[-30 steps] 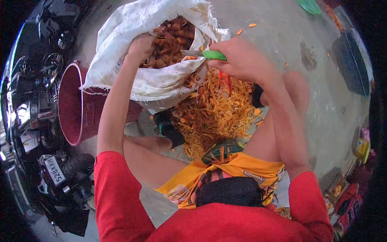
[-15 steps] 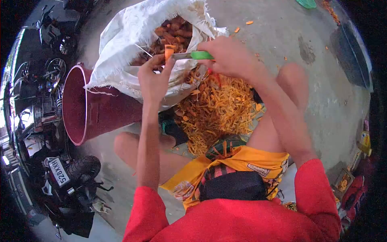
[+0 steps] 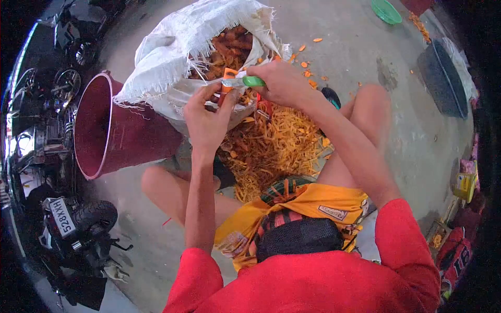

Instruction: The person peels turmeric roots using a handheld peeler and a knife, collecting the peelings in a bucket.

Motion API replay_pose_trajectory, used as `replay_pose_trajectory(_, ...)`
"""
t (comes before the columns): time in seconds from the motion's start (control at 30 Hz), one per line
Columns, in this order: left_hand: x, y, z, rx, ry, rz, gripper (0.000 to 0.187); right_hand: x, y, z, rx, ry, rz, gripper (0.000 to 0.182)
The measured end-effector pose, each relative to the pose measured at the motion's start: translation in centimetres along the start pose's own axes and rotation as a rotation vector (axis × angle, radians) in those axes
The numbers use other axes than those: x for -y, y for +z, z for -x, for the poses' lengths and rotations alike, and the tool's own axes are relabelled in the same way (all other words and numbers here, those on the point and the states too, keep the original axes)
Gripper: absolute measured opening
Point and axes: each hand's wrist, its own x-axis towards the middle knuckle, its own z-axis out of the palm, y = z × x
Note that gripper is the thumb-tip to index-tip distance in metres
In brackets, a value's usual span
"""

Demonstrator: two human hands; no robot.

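My left hand (image 3: 206, 122) grips an orange carrot (image 3: 227, 91) upright between thumb and fingers. In my right hand (image 3: 284, 86) is a knife with a green handle (image 3: 253, 81), its blade lying across the carrot near the top. Both hands are over the edge of a white woven sack (image 3: 167, 68), its mouth open on several reddish-brown carrots (image 3: 229, 47). Below the hands, a large heap of orange peelings (image 3: 282, 143) lies between my legs. Something small and red (image 3: 264, 108) shows just beneath my right hand.
A maroon bucket (image 3: 133, 133) lies on its side left of the sack. Orange slices (image 3: 304, 64) are scattered on the concrete floor (image 3: 349, 52). A dark basin (image 3: 443, 78) and a green basket (image 3: 386, 11) stand to the right. Motorcycles (image 3: 94, 219) line the left side.
The knife blade has come in across the carrot, and both hands have lowered slightly, the left shifting right. The view has tilted a little, bringing more of the green basket and dark basin into sight.
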Motion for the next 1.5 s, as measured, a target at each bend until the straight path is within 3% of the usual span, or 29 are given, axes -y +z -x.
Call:
replay_pose_trajectory(0.2, -0.3, -0.3, 0.1, -0.042, 0.005, -0.146, 0.026, 0.6, -0.3, 0.3, -0.034, -0.040, 0.005, 0.022)
replay_pose_trajectory(0.5, 0.0, -0.8, -0.4, 0.018, 0.094, -0.133, 0.018, -2.0, -0.4, 0.4, -0.029, 0.090, -0.030, 0.020)
replay_pose_trajectory(0.57, 0.7, -0.8, -0.7, 0.075, 0.078, -0.015, 0.019, -5.5, 0.0, -0.6, 0.062, 0.338, 0.071, 0.022)
replay_pose_trajectory(0.6, 0.5, -0.9, -0.9, 0.073, 0.085, -0.013, 0.019, -5.6, -0.3, -0.5, 0.056, 0.338, 0.074, 0.022)
replay_pose_trajectory(0.67, 0.1, -0.9, -0.7, 0.046, 0.053, -0.046, 0.022, -5.7, -0.4, -0.3, -0.058, 0.142, -0.002, 0.027)
replay_pose_trajectory(0.87, 1.8, 0.1, -0.5, -0.010, 0.002, 0.057, 0.021, -0.4, -0.7, 0.6, -0.101, -0.057, -0.201, 0.027)
replay_pose_trajectory(1.0, 1.3, -0.2, -0.6, 0.038, -0.072, 0.200, 0.025, -0.7, 0.2, -0.2, 0.001, 0.031, -0.142, 0.026)
replay_pose_trajectory(1.07, 1.6, -0.7, -0.9, 0.117, -0.156, 0.240, 0.031, -2.9, 1.5, -1.3, 0.140, 0.217, -0.171, 0.031)
replay_pose_trajectory(1.17, 2.1, -1.2, -0.9, 0.162, -0.138, 0.319, 0.033, -4.2, 1.0, -1.5, 0.027, 0.246, -0.118, 0.037)
replay_pose_trajectory(1.37, 1.3, -1.3, -0.5, 0.153, -0.129, 0.305, 0.039, 1.2, -2.2, -0.4, 0.043, -0.054, -0.239, 0.040)
replay_pose_trajectory(1.5, 1.6, -1.4, -0.5, 0.162, -0.167, 0.301, 0.045, -0.8, 1.3, -1.3, 0.050, -0.040, -0.299, 0.036)
